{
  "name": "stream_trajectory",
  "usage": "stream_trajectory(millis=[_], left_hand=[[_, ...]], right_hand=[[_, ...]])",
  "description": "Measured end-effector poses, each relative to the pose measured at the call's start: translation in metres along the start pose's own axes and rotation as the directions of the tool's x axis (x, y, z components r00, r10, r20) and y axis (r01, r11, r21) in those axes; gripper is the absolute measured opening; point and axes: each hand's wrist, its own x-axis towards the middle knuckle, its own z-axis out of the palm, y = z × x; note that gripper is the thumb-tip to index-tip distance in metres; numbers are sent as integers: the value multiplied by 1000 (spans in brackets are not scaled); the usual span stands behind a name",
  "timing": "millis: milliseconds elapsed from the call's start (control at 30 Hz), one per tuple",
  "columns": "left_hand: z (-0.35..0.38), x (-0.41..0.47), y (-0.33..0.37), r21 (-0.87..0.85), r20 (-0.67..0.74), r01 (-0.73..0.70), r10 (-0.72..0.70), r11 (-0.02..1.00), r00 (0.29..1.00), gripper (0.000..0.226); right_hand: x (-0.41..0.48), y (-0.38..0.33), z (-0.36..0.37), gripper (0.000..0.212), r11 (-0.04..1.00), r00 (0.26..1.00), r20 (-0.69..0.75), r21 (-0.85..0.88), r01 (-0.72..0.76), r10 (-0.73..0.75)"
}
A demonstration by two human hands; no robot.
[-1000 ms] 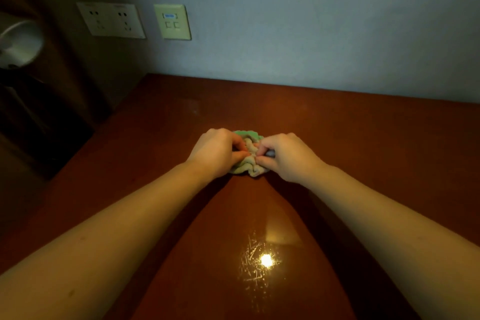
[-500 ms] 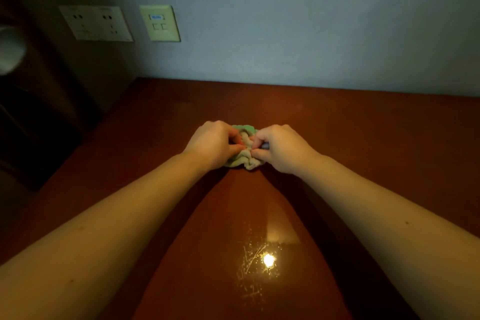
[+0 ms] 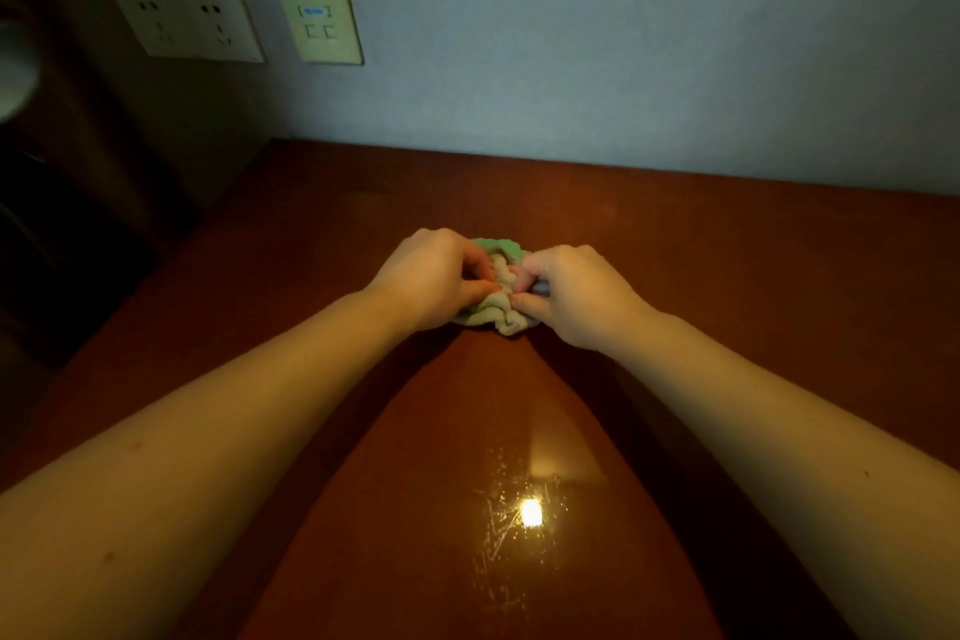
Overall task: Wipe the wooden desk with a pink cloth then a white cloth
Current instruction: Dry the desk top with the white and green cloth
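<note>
Reddish-brown polished wood fills the lower two thirds of the frame: we look down on a wooden desk [image 3: 727, 276] in a dim room. Just above the centre of the frame a small bunched cloth [image 3: 493, 314] lies on the desk, crumpled into tight folds. In this light it looks pale, with a green edge on its far side; we cannot tell its true colour.

Both bare hands meet over it. The left hand [image 3: 431, 276] comes in from the lower left, its fingers curled and pinching the folds on the cloth's left side. The right hand [image 3: 576, 296] comes in from the lower right, its thumb and fingers curled and gripping the folds on the right side. The knuckles of the two hands nearly touch, and the cloth shows only in the narrow gap between them and just below them. Both bare forearms stretch back to the bottom corners of the frame.

Lower down, right of centre, we see a bright glare [image 3: 530, 512] on the desk, with fine scratches showing around it.

Behind the desk rises a plain grey-blue wall [image 3: 623, 42]. At the upper left it carries a double power socket [image 3: 187, 23] and, just to its right, a yellowish data plate [image 3: 320, 25]. At the far left edge we make out part of a pale round object [image 3: 13, 78], too cut off to identify.
</note>
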Motion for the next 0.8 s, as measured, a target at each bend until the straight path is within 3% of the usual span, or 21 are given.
stream_trajectory(millis=[133, 333, 533, 800], left_hand=[[5, 4, -4, 9, -51, 6, -6, 1000, 999, 11], [-5, 14, 5, 45, -24, 17, -16, 999, 1000, 14], [7, 3, -7, -25, -27, -16, 15, 1000, 1000, 9], [2, 23, -3, 16, -53, 10, -9, 1000, 999, 11]], right_hand=[[6, 10, 1, 9, 998, 1000, -15, 58, -1, 2], [14, -4, -6, 8, 998, 999, -9, -49, -42, 41], [1, 3, 1, 8, 1000, 1000, -9, -19, -22, 22], [19, 3, 0, 8, 997, 997, -45, -57, -57, 55]])
